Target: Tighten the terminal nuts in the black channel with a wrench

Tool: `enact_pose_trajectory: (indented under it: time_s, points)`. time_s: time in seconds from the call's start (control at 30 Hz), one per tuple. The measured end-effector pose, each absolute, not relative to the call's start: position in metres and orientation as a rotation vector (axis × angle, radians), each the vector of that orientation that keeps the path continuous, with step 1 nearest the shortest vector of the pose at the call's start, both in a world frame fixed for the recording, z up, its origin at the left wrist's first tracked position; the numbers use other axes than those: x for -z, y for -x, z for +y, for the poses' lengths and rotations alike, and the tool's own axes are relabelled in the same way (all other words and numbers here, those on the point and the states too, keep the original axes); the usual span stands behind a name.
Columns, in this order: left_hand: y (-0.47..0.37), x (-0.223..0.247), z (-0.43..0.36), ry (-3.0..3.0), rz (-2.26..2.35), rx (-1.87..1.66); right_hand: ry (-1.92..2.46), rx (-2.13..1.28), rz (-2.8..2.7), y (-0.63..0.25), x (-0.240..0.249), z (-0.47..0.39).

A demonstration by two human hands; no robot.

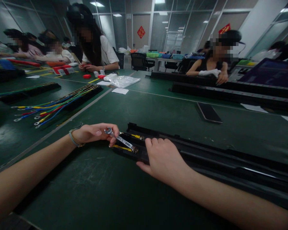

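Note:
A silver combination wrench (124, 141) slants across the end of a long black channel-shaped housing (206, 155). My left hand (96, 132) pinches the upper end of the wrench, and the wrench's other end sits around a nut or bolt head inside the housing. Close by, one yellow-sleeved cable end (135, 136) lies along the channel, with a second yellow cable (122, 147) beneath the wrench. Wrapped over the near part of the housing, my right hand (164, 156) grips its sides, thumb on the near wall.
Beyond the housing a phone (209, 112) lies on the green table (144, 105). A bundle of coloured cables with ring lugs (62, 105) is at left. Further back are a clear plastic bag (124, 81), more black housings (206, 92) and several people at work.

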State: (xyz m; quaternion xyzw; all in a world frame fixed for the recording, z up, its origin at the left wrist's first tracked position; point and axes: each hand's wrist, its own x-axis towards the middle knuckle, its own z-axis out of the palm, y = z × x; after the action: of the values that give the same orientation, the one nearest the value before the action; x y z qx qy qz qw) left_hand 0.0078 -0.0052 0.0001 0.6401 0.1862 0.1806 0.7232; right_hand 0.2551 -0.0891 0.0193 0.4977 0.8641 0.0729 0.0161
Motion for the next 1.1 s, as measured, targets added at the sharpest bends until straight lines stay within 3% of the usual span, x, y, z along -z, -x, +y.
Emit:
enact_pose_trajectory:
  time_s: [1.1]
  points:
    - [-0.017,-0.014,-0.011,-1.784,0.561,-0.237,-1.547,-0.274,2.698,-0.254,-0.017,-0.089]
